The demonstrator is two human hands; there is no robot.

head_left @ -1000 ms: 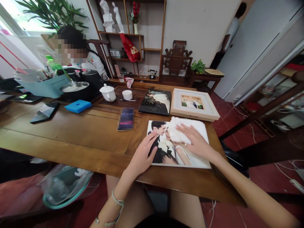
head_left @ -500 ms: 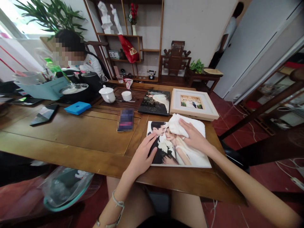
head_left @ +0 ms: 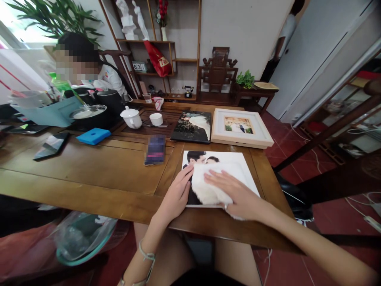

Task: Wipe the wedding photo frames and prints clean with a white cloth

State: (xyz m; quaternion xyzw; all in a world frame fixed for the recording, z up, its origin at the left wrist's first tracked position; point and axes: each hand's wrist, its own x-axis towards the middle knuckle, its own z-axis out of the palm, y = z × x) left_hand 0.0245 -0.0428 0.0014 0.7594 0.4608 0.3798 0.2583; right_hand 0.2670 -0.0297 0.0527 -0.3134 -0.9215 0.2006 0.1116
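Note:
A large photo print of a couple lies flat on the wooden table at its near right. My right hand lies flat, fingers stretched out, on a white fluffy cloth that covers the print's lower half. My left hand rests open on the print's left edge, fingers flat, pinning it to the table.
Beyond the print lie a dark photo panel and a white framed picture. A phone, a blue box, a teapot, a cup and a tablet sit on the table. A person sits at far left.
My right hand has dragged the white cloth from the print's upper right down toward me, over its lower middle. My left hand has stayed at the left edge.

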